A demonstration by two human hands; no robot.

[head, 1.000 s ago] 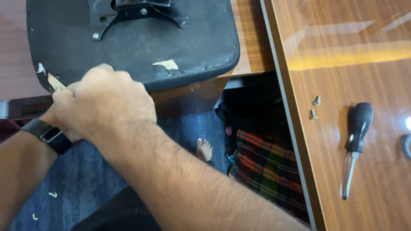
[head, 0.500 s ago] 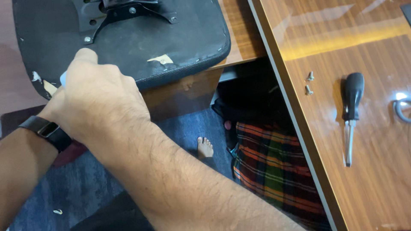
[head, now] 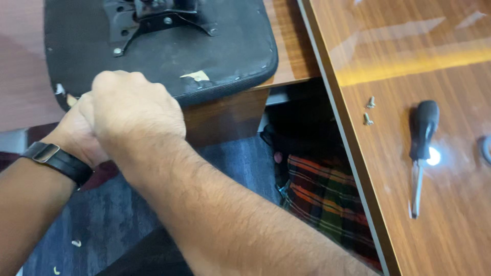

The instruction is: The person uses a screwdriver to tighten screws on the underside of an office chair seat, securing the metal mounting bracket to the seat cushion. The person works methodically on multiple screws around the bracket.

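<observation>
One black seat (head: 153,51) lies upside down on a low wooden shelf (head: 291,46), its front edge overhanging the shelf's near edge; a black metal bracket (head: 153,18) with several bolts is fixed to its underside at the far edge, and one pale torn patch (head: 195,76) shows near its front edge. Both hands meet at the seat's front left corner, where the fabric is frayed. The right hand (head: 135,110) is curled into a fist over that edge, fingers folded under, and seems to grip the edge, though what its fingers pinch is hidden. The left hand (head: 76,130), one dark watch (head: 56,158) at its wrist, sits just behind and partly under the right one, closed as well; what it holds I cannot tell. On the desk (head: 409,61) to the right lie two small screws (head: 368,110), close together near the desk's left edge, and one black-handled screwdriver (head: 422,148) further right, blade pointing to the near edge. A grey ring (head: 485,149) is cut by the right border. Below the desk's left edge lies a plaid cloth (head: 327,199) on the blue floor (head: 112,214), where two pale scraps (head: 75,243) lie near the bottom left corner
</observation>
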